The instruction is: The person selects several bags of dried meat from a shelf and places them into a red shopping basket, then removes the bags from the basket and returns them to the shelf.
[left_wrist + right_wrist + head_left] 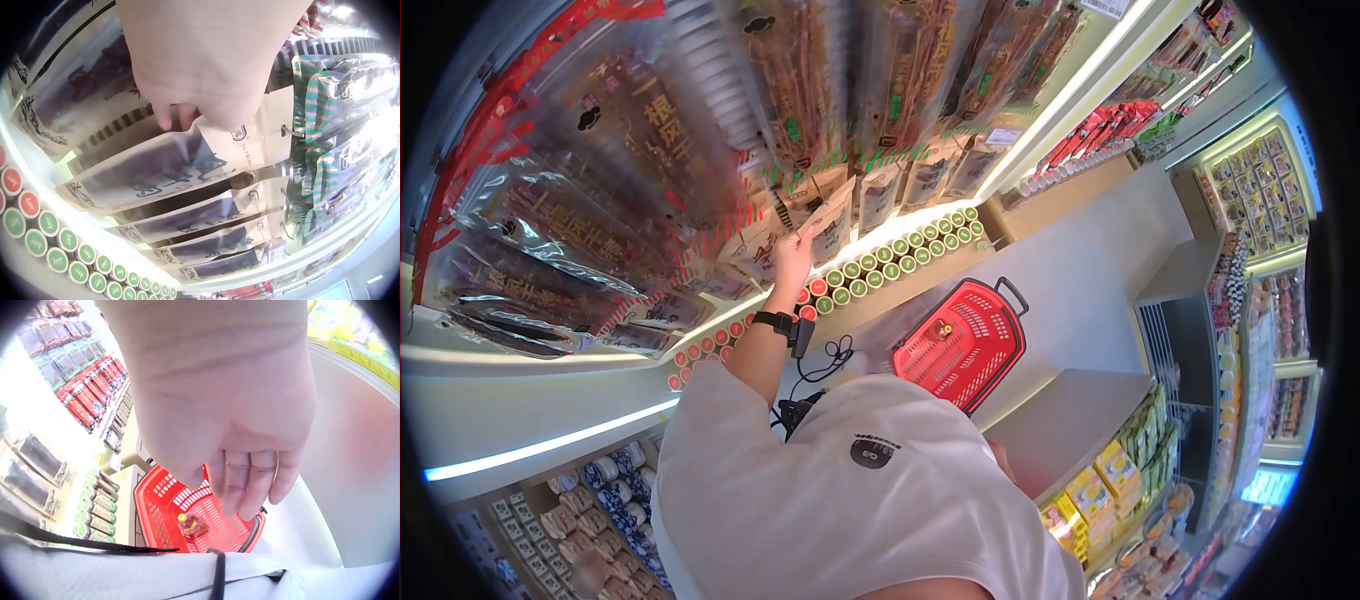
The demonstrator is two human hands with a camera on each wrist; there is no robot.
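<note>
My left hand (793,258) reaches up to a rack of hanging snack pouches. In the left wrist view that hand (200,69) holds the upper edge of a cream pouch (156,175) with a dark window and brush lettering, its fingers curled over the edge. Similar pouches (206,215) hang on metal hooks beside it. My right hand (219,425) hangs with loose fingers and nothing in them, in the right wrist view above a red shopping basket (153,515). Inside the basket lies a small reddish packet with a yellow top (192,525). The basket (1000,350) stands on the floor.
Rows of green-lidded and red-lidded cans (890,270) line the ledge under the pouches. Large clear bags of long brown snacks (790,80) hang above. A grey display stand (1070,420) with yellow boxes (1115,470) is at my right. A black cable (835,360) hangs by my body.
</note>
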